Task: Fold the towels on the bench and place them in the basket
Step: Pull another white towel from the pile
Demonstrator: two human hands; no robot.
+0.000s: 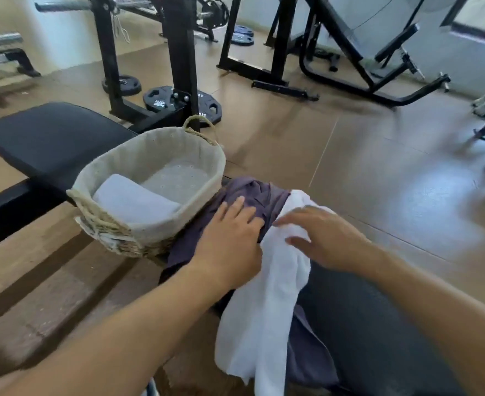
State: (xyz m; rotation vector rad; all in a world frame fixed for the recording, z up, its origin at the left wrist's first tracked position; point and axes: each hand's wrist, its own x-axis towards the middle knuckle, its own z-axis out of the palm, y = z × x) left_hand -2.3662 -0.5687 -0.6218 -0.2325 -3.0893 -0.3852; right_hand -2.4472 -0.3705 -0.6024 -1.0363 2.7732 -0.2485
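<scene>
From the head camera, the room is a gym with a glossy tan floor (378, 167). Black steel rack frames (178, 52) and an incline machine (350, 52) stand at the back, and black weight plates (161, 100) lie on the floor by the rack's foot. One plate carries white lettering, too blurred to read. A black padded bench (50, 138) runs in from the left, and its dark grey pad continues at lower right under the person's arms.

A woven basket (150, 224) with a pale cloth liner and rope handles sits on the bench. Inside it, against the near-left wall, lies a folded light grey towel (132, 202).

Just right of the basket, touching its side, a crumpled purple towel (252, 195) lies on the bench. A white towel (264, 310) is draped across it and hangs down over the bench edge.

The left hand (230, 238) rests flat on the purple towel, fingers straight and spread, gripping nothing. The right hand (324, 238) rests on the top of the white towel, its fingers loosely extended; no clear pinch shows.
</scene>
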